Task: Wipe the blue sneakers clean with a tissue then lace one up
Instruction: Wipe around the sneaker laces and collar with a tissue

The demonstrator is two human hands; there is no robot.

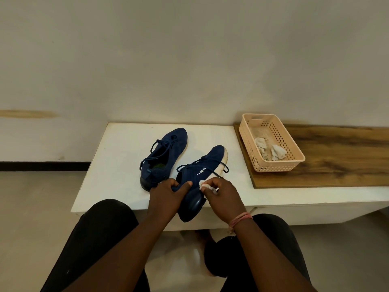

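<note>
Gripping the heel collar of the nearer blue sneaker (202, 171), the left hand (166, 197) has its fingers curled over the top edge of the opening and its thumb pressed along the outer side. This sneaker is tipped onto its side at the front edge of the white counter (117, 161), its heel hanging over the edge toward the person's knees and its white sole turned to the right; a white zigzag mark shows on its upper.

The right hand (223, 194) pinches a small wad of white tissue (207, 185) between thumb and fingertips and holds it against the sneaker's side, just where the blue fabric meets the white sole. A pink thread band (240, 220) circles the right wrist.

The second blue sneaker (166, 152) lies just to the left and slightly behind, upright on its sole, its toe pointing away toward the wall and its dark laces loose across the open top. The two sneakers are close together at the heels, though I cannot tell whether they touch.

To the right, a peach plastic basket (294, 152) with perforated walls sits on a wooden board (336, 157) that lies on the counter, well apart from the sneakers. Inside the basket lie two crumpled used tissues (277, 152), greyish and soiled.
</note>
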